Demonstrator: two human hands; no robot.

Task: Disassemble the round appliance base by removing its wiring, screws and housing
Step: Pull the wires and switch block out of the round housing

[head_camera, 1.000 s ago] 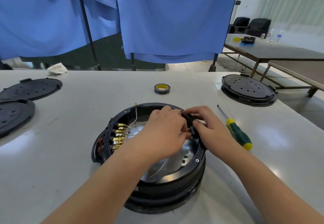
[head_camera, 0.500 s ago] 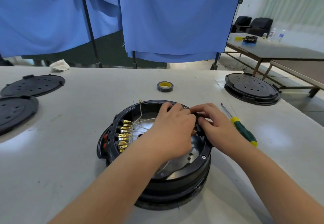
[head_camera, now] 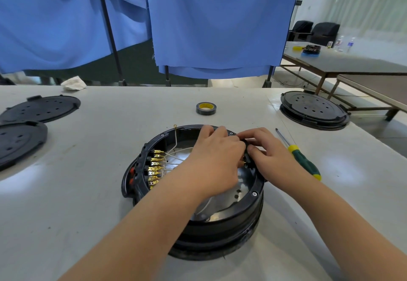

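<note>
The round black appliance base [head_camera: 222,225] stands open on the white table [head_camera: 66,203], with a shiny metal plate inside. A row of gold terminals [head_camera: 155,168] with white wires [head_camera: 176,153] lines its left inner wall. My left hand [head_camera: 214,159] reaches into the base, its fingers curled at a small black connector part [head_camera: 247,157] on the right rim. My right hand [head_camera: 271,150] grips that same part from the outside. What the fingertips hold beneath is hidden.
A green-and-yellow screwdriver [head_camera: 305,161] lies right of the base. A tape roll [head_camera: 206,108] sits behind it. Two black round covers [head_camera: 41,109] [head_camera: 17,142] lie at the left, another base [head_camera: 315,110] at the back right. Blue curtains hang behind the table.
Both hands stay on the connector at the right rim with only slight finger movement. The view has shifted a little.
</note>
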